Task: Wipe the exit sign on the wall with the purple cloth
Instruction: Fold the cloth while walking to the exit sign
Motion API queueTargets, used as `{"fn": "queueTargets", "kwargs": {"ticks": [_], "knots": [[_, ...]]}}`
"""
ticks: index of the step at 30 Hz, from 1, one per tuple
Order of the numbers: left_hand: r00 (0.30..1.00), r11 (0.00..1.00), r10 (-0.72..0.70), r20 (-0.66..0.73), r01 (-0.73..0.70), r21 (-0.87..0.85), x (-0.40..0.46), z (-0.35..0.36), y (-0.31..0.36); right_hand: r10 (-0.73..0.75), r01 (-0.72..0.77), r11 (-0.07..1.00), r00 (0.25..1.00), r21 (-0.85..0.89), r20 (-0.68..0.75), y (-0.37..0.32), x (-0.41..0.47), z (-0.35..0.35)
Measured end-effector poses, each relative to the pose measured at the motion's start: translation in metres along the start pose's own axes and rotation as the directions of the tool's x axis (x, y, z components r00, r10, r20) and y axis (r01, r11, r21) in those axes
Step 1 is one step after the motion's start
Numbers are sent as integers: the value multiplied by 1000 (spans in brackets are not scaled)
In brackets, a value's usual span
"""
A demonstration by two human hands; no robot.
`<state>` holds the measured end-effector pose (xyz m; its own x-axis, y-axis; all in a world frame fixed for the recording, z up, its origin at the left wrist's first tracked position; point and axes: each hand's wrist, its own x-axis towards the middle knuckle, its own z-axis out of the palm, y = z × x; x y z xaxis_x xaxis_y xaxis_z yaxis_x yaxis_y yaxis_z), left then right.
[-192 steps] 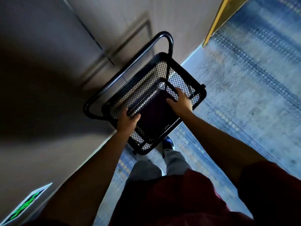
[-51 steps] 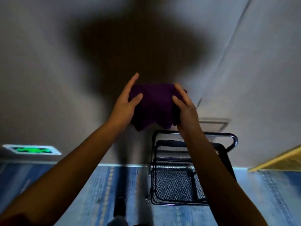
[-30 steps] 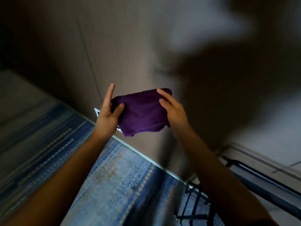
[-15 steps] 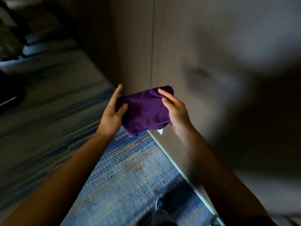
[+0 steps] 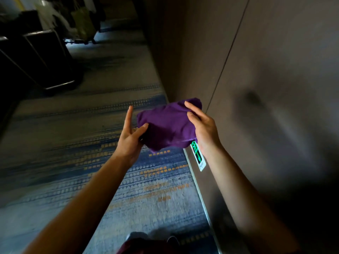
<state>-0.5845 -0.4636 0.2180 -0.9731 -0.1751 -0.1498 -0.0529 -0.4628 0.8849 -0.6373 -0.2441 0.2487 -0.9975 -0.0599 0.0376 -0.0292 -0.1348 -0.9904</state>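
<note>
I hold a folded purple cloth (image 5: 167,127) in front of me with both hands. My left hand (image 5: 129,136) grips its left edge with the thumb on top and the fingers stretched up. My right hand (image 5: 202,127) grips its right edge, thumb and fingers on the cloth. The exit sign (image 5: 198,155), white-framed with green glowing marks, sits low on the wall (image 5: 266,70) just above the floor. It shows below the cloth, between cloth and right wrist; its upper part is hidden by the cloth.
The brown panelled wall runs along the right. A blue patterned carpet (image 5: 110,171) covers the corridor floor. Dark cases or bins (image 5: 34,57) stand at the far left, with bags further back. My shoes (image 5: 139,237) show at the bottom edge.
The view has swung left along the corridor and the black cart is out of sight. The exit sign now shows more fully below the cloth. Both hands keep hold of the cloth.
</note>
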Motion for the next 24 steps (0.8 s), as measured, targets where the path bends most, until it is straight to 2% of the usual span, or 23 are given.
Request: {"fn": "queueTargets", "kwargs": {"ticks": [6, 11, 18, 24], "knots": [[1000, 1000, -20, 9, 20, 5, 62, -7, -10, 45, -44, 998, 999, -41, 14, 16, 54, 5], [999, 999, -45, 15, 45, 10, 140, -22, -5, 58, -58, 998, 998, -8, 16, 31, 123, 24], [996, 995, -83, 23, 82, 53, 262, -48, 44, 32, -34, 999, 999, -38, -44, 40, 225, 81], [983, 991, -131, 129, 127, 39, 346, -22, 80, 39, -47, 996, 993, -71, -110, 40, 291, 92]]}}
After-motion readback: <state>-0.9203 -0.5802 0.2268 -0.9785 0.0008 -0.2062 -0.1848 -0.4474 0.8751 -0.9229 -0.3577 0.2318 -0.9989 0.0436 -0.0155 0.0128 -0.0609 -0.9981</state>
